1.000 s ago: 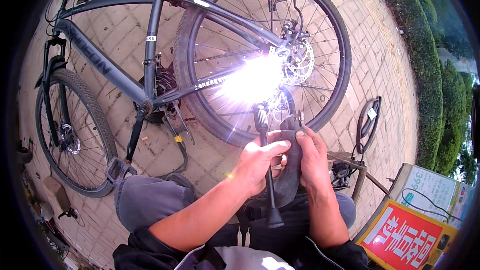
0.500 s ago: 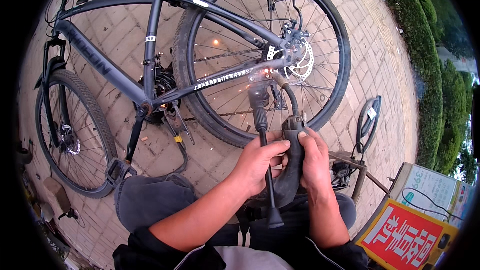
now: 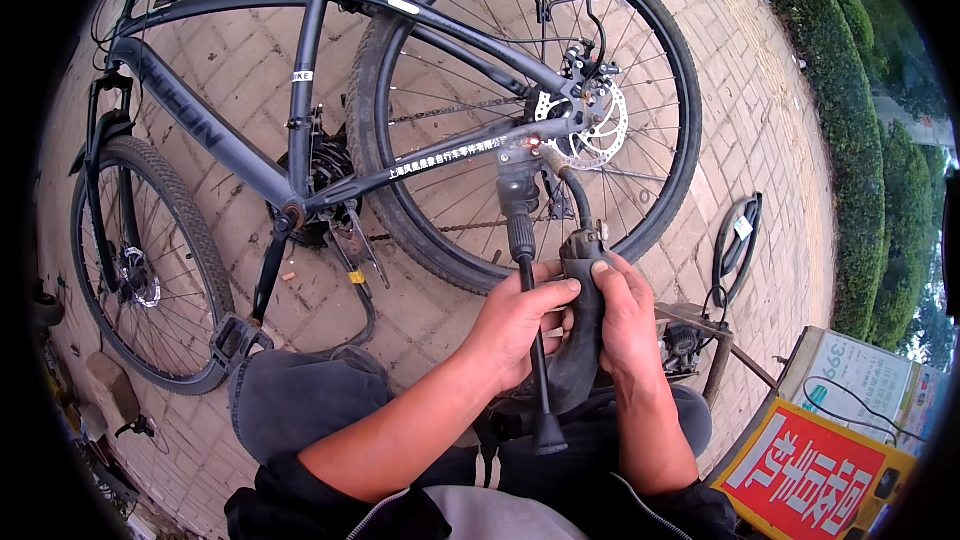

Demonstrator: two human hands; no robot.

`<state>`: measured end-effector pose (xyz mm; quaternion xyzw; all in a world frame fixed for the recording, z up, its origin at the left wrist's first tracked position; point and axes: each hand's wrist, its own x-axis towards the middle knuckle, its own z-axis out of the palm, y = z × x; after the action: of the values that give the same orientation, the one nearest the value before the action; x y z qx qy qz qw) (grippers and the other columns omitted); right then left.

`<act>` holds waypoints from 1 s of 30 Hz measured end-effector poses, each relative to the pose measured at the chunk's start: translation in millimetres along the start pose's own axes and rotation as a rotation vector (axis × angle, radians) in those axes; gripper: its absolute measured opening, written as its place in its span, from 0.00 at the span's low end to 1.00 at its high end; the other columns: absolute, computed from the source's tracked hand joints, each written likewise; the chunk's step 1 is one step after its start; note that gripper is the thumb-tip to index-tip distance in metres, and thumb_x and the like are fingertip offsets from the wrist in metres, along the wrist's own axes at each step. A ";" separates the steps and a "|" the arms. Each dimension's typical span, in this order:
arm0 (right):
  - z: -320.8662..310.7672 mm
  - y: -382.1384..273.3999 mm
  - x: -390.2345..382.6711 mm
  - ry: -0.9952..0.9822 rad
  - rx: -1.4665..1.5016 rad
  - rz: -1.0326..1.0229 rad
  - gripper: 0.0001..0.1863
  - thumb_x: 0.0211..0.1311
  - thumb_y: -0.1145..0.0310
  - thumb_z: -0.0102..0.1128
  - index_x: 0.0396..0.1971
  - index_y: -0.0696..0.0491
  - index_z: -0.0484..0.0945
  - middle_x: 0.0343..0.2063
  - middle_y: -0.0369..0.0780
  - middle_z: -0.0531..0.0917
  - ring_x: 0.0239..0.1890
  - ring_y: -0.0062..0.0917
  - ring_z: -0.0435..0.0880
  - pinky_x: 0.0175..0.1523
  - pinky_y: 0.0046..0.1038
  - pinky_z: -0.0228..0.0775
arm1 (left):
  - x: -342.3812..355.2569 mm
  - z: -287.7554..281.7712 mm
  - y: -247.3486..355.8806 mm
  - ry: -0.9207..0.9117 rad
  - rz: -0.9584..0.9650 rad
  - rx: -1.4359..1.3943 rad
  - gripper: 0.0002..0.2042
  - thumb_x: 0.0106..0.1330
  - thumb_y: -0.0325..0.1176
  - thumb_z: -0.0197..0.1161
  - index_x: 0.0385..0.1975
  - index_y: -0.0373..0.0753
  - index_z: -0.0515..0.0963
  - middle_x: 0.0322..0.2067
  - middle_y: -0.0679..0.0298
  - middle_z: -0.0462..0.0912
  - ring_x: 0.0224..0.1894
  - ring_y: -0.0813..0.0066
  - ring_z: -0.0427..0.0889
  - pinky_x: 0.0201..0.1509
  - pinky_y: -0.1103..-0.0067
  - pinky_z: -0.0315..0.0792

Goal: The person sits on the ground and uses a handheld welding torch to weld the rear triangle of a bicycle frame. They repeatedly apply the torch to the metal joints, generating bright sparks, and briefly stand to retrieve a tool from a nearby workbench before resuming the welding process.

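Observation:
A dark bicycle stands across the view. Its kickstand hangs from the frame near the rear wheel, ending in a flared rubber foot. My left hand is closed around the kickstand's leg, its thumb across the front. My right hand grips a black welding torch, thumb on the upper part of the handle. The torch's bent neck reaches up to the kickstand's mount, where a small red-hot spot glows beside the brake disc. The fingers behind the handle are partly hidden.
My bent knees are below the bicycle. A pedal is close to my left knee. A coiled black tube lies on the paving at right, near a metal frame and a red-and-yellow sign box. A hedge runs beyond.
The flying sparks and bright flashes at the kickstand mount have gone, leaving a small red glow. Both hands keep their grips, with barely any movement.

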<state>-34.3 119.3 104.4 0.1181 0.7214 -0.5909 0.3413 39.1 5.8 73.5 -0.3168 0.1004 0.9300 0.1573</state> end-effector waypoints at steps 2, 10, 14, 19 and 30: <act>-0.1 -0.5 0.3 -0.006 -0.005 0.008 0.18 0.67 0.68 0.47 0.51 0.65 0.69 0.36 0.40 0.80 0.35 0.18 0.77 0.40 0.20 0.70 | 0.5 -1.6 -0.2 0.006 -0.012 0.006 0.12 0.63 0.31 0.60 0.46 0.41 0.73 0.31 0.71 0.77 0.29 0.82 0.76 0.27 0.84 0.68; 4.3 -2.9 -0.9 -0.018 0.003 -0.029 0.18 0.67 0.68 0.46 0.51 0.64 0.71 0.37 0.40 0.80 0.36 0.18 0.78 0.41 0.20 0.71 | -1.5 -0.3 0.9 0.041 -0.006 -0.014 0.14 0.63 0.30 0.61 0.48 0.41 0.73 0.32 0.71 0.78 0.29 0.82 0.76 0.27 0.85 0.68; 4.2 -3.4 -1.2 -0.007 0.010 -0.021 0.17 0.67 0.68 0.46 0.50 0.64 0.71 0.36 0.39 0.80 0.34 0.17 0.77 0.38 0.19 0.70 | 0.0 -2.1 -0.1 0.015 -0.007 -0.018 0.13 0.63 0.31 0.60 0.47 0.41 0.73 0.32 0.71 0.77 0.29 0.82 0.76 0.28 0.85 0.69; 3.9 -5.6 -5.7 0.012 0.048 0.007 0.17 0.67 0.68 0.46 0.51 0.63 0.70 0.32 0.37 0.80 0.28 0.15 0.76 0.32 0.18 0.69 | -0.5 0.0 0.5 0.011 -0.013 0.013 0.10 0.64 0.31 0.58 0.45 0.40 0.73 0.31 0.71 0.76 0.29 0.82 0.76 0.29 0.83 0.71; 1.1 -2.0 -2.2 0.003 0.033 0.004 0.18 0.67 0.67 0.47 0.50 0.64 0.69 0.32 0.38 0.79 0.29 0.16 0.76 0.33 0.18 0.69 | 1.3 -1.7 -1.7 -0.006 -0.003 0.005 0.12 0.65 0.31 0.58 0.47 0.39 0.72 0.31 0.70 0.76 0.30 0.81 0.76 0.30 0.83 0.72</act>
<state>-33.5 118.3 107.3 0.1261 0.7119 -0.6017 0.3395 39.7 7.1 71.2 -0.3136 0.1017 0.9305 0.1598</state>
